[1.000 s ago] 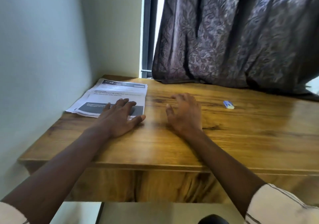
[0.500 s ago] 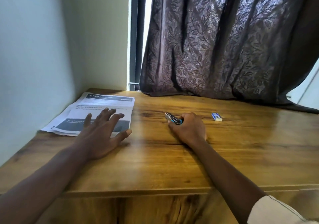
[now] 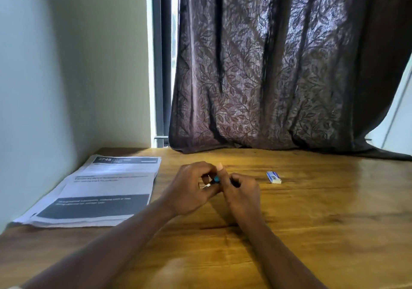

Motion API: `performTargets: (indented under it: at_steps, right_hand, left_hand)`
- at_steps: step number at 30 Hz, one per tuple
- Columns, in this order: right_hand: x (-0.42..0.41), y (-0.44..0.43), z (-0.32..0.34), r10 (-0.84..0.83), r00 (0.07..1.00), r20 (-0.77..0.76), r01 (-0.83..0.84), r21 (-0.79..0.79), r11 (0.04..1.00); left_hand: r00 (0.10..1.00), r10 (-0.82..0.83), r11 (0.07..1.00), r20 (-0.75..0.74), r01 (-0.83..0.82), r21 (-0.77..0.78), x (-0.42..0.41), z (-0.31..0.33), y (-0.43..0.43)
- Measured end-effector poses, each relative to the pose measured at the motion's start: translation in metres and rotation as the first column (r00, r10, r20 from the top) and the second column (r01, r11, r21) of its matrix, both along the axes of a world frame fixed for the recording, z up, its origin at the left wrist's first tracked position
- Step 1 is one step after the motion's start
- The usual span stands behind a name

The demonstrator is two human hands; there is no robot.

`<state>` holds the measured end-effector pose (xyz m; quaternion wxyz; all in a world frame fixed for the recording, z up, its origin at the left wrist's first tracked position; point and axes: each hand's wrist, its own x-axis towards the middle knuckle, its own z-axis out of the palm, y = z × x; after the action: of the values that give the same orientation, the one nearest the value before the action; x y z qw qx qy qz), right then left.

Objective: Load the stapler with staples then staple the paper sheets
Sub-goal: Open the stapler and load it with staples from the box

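A small stapler (image 3: 214, 180), blue with a metal part, shows only as a sliver between my two hands at the middle of the wooden table (image 3: 312, 222). My left hand (image 3: 191, 188) and my right hand (image 3: 242, 190) both grip it, fingers curled around it just above the tabletop. Most of the stapler is hidden by the fingers. A small blue and white staple box (image 3: 273, 177) lies on the table to the right of my right hand. A stack of printed paper sheets (image 3: 100, 190) lies flat on the left, near the wall.
A pale wall (image 3: 44, 88) borders the table on the left. A dark patterned curtain (image 3: 278, 66) hangs behind the table and drapes onto its back edge. A window frame (image 3: 159, 66) stands between wall and curtain.
My right hand picked up the stapler from the table. My left hand left the paper stack and moved right to join it on the stapler. The camera view tilted upward.
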<state>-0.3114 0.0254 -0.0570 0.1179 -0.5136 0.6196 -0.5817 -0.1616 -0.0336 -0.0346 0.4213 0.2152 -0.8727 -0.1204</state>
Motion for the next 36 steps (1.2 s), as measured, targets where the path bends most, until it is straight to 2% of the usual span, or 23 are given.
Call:
performTargets:
  at_steps: [4,7,10,13,17,22,25,29,36]
  right_hand:
    - [-0.001,0.001,0.003,0.169,0.968,0.185,-0.158,-0.074,0.985]
    - [-0.001,0.003,0.005,0.287,0.917,0.278,-0.268,-0.103,0.958]
    - [-0.002,0.004,0.005,0.320,0.923,0.215,-0.306,-0.096,0.947]
    - [0.001,0.004,0.006,0.342,0.924,0.171,-0.327,-0.112,0.939]
    - [0.005,0.007,0.007,0.332,0.940,0.080,-0.318,-0.154,0.936]
    - [0.004,0.004,0.003,0.307,0.947,0.091,-0.296,-0.112,0.948]
    - [0.004,0.002,0.001,0.297,0.952,0.074,-0.289,-0.101,0.952]
    - [0.005,0.003,-0.002,0.255,0.966,-0.034,-0.257,-0.100,0.961]
    - [0.006,0.003,-0.003,0.232,0.970,-0.072,-0.237,-0.076,0.969]
  left_hand:
    - [0.984,0.038,0.979,-0.176,-0.002,0.203,-0.001,-0.012,-0.010]
    - [0.977,0.054,0.955,-0.209,0.011,0.296,0.008,-0.013,-0.015]
    - [0.969,0.023,0.934,-0.248,0.067,0.352,0.014,-0.009,-0.012]
    - [0.968,-0.007,0.935,-0.249,0.095,0.341,0.015,-0.008,-0.010]
    - [0.959,0.013,0.922,-0.284,0.099,0.373,0.016,-0.006,-0.010]
    - [0.959,0.030,0.912,-0.282,0.089,0.401,0.016,0.000,-0.005]
    - [0.963,0.059,0.936,-0.264,0.039,0.351,0.013,0.001,-0.003]
    - [0.966,0.078,0.949,-0.246,0.004,0.316,0.013,0.003,0.000]
    - [0.955,0.115,0.967,-0.273,-0.044,0.252,0.008,0.002,0.006]
